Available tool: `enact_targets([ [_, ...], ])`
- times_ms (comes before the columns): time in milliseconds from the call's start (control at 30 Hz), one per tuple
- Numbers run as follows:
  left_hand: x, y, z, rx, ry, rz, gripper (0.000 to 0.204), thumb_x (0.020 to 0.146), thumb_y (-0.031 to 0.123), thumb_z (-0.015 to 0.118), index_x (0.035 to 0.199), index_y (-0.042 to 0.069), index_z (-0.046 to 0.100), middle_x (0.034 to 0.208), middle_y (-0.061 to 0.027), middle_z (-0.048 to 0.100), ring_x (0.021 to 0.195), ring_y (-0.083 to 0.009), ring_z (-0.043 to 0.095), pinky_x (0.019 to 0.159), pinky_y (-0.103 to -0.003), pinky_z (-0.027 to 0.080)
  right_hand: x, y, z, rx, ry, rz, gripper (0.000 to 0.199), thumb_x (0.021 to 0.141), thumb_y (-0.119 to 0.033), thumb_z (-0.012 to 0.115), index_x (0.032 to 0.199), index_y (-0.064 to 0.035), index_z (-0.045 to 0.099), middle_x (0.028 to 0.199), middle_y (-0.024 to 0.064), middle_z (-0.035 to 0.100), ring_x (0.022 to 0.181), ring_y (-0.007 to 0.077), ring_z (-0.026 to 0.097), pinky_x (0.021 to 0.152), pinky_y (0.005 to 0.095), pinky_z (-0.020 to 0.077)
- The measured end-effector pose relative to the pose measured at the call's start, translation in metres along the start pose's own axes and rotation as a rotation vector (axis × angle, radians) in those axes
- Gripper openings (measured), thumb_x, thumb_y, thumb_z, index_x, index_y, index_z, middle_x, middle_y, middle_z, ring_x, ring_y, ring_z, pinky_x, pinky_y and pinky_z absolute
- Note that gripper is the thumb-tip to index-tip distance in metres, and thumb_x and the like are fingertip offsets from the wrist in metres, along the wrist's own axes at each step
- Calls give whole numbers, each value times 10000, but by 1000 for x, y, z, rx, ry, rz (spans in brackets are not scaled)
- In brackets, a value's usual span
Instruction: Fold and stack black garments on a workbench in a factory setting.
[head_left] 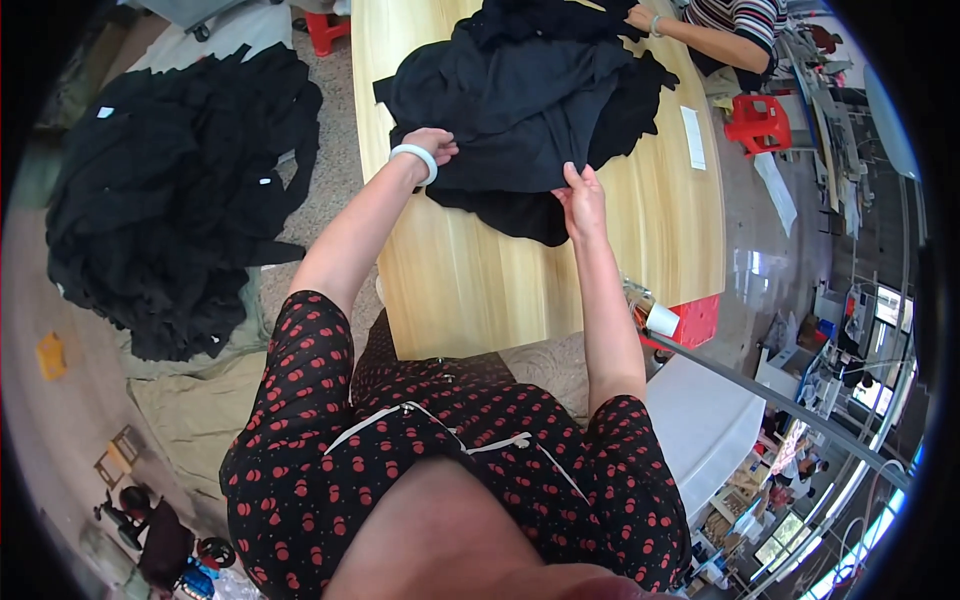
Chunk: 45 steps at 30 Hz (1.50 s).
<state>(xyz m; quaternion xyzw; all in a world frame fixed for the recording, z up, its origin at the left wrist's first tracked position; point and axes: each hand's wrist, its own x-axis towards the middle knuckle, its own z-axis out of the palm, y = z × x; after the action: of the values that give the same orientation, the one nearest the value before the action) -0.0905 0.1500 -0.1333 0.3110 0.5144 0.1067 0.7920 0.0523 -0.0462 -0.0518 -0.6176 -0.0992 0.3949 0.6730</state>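
Hands [505,170] pinch dark, crumpled cloth [520,90].

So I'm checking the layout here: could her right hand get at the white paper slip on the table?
Probably yes. The right hand pinches the black garment, and the white paper slip lies on bare wooden table to its right, nothing between.
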Motion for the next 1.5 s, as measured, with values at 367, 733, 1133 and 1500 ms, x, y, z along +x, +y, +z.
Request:
enact_targets([
  [367,-28,-20,29,1077,252,914,459,717,299,654,1090,78,506,1090,-161,476,992,-347,491,845,-377,420,-49,-35,5,-60,-100,-85,180,870,-167,504,1004,-53,538,912,10,612,745,58,558,642,192,433],
  [733,-181,71,-7,68,-366,537,246,801,119,502,963,-56,562,914,-93,612,786,-141,589,719,-241,457,-54,-119,-41,96,-52,-279,279,874,-122,482,1110,25,482,1067,116,564,965,174,558,870,279,426],
  [1133,-178,-9,-70,-427,-417,30,392,836,140,459,1162,-76,434,1140,-169,528,1033,-229,530,942,-326,378,-49,-30,-32,-941,256,-568,227,778,-152,585,975,-41,573,900,105,578,844,229,562,750,307,442],
  [1500,-185,-32,-41,58,-591,-89,243,881,228,471,954,9,547,894,-29,591,807,-82,558,737,-226,444,-19,54,100,397,-47,136,388,828,-260,581,1098,-19,441,1097,125,508,1004,191,508,822,276,425],
])
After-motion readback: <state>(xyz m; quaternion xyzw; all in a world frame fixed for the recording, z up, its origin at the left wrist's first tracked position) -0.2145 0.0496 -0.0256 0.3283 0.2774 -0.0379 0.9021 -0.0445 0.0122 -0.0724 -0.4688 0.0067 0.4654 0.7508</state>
